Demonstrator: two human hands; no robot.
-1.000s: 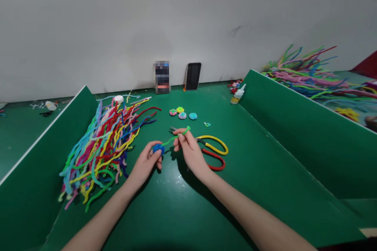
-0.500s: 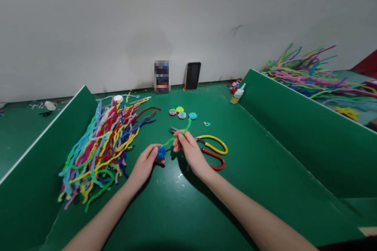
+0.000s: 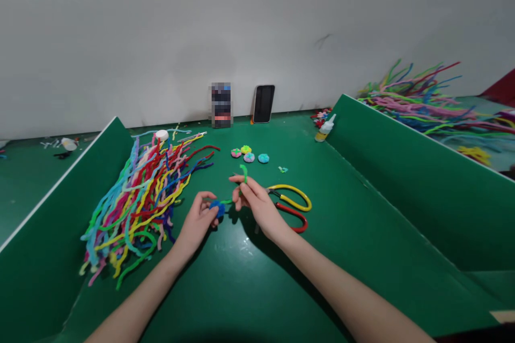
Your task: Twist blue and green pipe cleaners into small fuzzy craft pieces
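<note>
Near the middle of the desk (image 3: pixel 225 289), the left hand (image 3: pixel 200 214) pinches a blue fluffy piece (image 3: pixel 218 208) and the right hand (image 3: pixel 257 203), thumb and fingers closed, pinches its green stem (image 3: pixel 244 173); hard pulling could part them, and the scissors (image 3: pixel 290 188) alongside could snag. Green partitions (image 3: pixel 60 236) flank the desk, a pale wall (image 3: pixel 169 37) behind its far edge.

Both hands (image 3: pixel 198 218) (image 3: pixel 259 208) (the forearms (image 3: pixel 330 281) too) are bare.

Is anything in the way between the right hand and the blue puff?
Nothing visible blocks it: just the green stem, pinched by the right hand, crosses to the blue puff in the left hand.
</note>
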